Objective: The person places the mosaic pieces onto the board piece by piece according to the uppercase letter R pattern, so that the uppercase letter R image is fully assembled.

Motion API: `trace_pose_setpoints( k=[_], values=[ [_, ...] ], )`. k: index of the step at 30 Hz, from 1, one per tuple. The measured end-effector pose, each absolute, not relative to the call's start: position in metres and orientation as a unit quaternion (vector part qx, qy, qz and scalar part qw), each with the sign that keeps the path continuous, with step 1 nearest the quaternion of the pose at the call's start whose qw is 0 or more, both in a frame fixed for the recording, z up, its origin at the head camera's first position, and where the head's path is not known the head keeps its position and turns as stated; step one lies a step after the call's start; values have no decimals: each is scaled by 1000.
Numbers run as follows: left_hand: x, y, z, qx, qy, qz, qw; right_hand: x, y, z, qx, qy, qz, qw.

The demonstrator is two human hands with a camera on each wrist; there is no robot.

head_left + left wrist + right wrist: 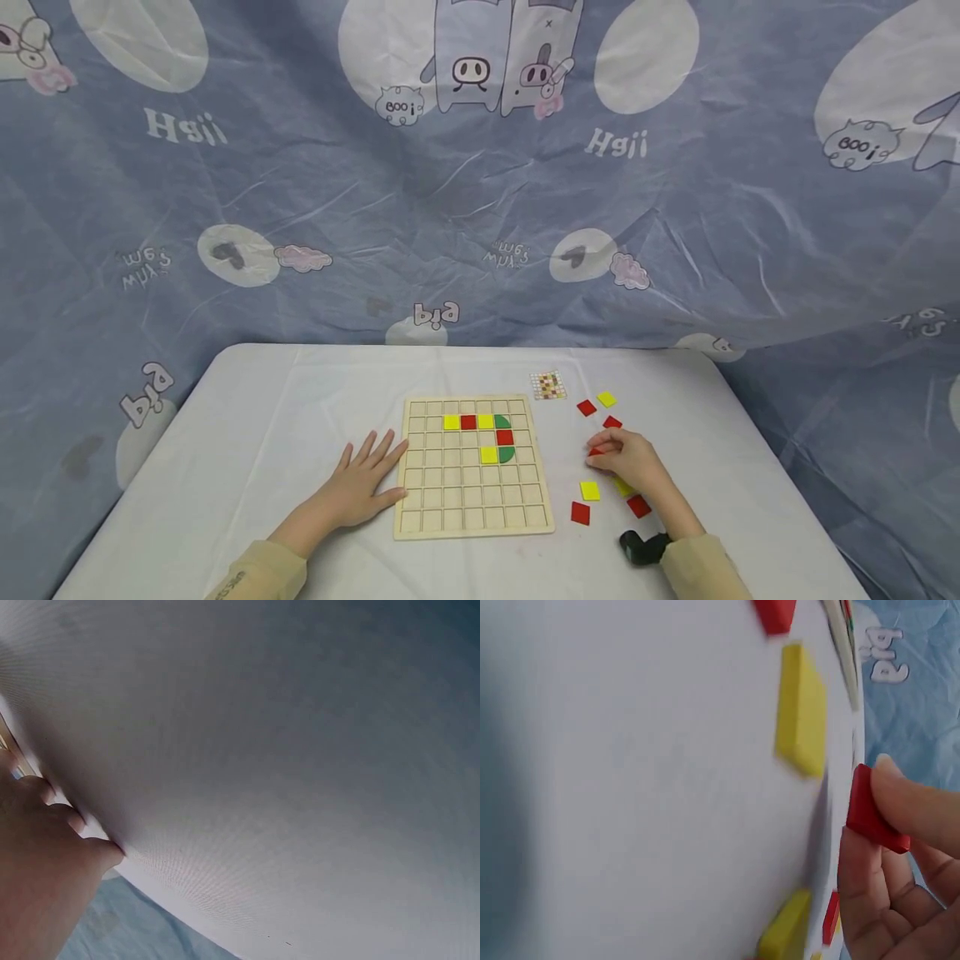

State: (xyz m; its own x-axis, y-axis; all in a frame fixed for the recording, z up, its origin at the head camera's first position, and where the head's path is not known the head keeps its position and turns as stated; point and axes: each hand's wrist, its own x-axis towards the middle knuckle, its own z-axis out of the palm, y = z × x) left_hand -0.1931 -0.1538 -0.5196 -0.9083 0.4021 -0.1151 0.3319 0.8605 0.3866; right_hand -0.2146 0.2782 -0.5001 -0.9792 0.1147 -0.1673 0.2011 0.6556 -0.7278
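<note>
My right hand (628,460) pinches a red square tile (870,810) between thumb and fingers, over the loose tiles right of the board. My left hand (358,490) lies with fingers spread, its fingertips at the left edge of a wooden grid board (442,500). Set in the board's upper cells are yellow squares (452,422), two red squares (505,437) and two green rounded pieces (507,455), forming a hooked line. In the left wrist view the left hand (45,840) shows at the lower left, with a sliver of board beyond it.
Loose yellow tiles (590,491) and red tiles (581,512) lie scattered around the right hand. A small pattern card (548,385) sits behind the board's right corner. A black object (642,548) lies by the right sleeve. A patterned blue cloth (465,192) hangs behind the white table (315,383).
</note>
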Motion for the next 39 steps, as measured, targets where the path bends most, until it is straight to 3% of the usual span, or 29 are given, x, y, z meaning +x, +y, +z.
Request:
trace_pose_setpoints(
  k=[17, 29, 39],
  values=[
    [-194, -154, -524, 195, 958, 187, 90, -225, 169, -504, 9, 834, -547, 78],
    [-194, -154, -524, 197, 959, 185, 86, -234, 129, -505, -73, 875, -475, 67],
    [-195, -155, -525, 196, 959, 185, 88, -235, 115, -502, -83, 915, -393, 44]
  ],
)
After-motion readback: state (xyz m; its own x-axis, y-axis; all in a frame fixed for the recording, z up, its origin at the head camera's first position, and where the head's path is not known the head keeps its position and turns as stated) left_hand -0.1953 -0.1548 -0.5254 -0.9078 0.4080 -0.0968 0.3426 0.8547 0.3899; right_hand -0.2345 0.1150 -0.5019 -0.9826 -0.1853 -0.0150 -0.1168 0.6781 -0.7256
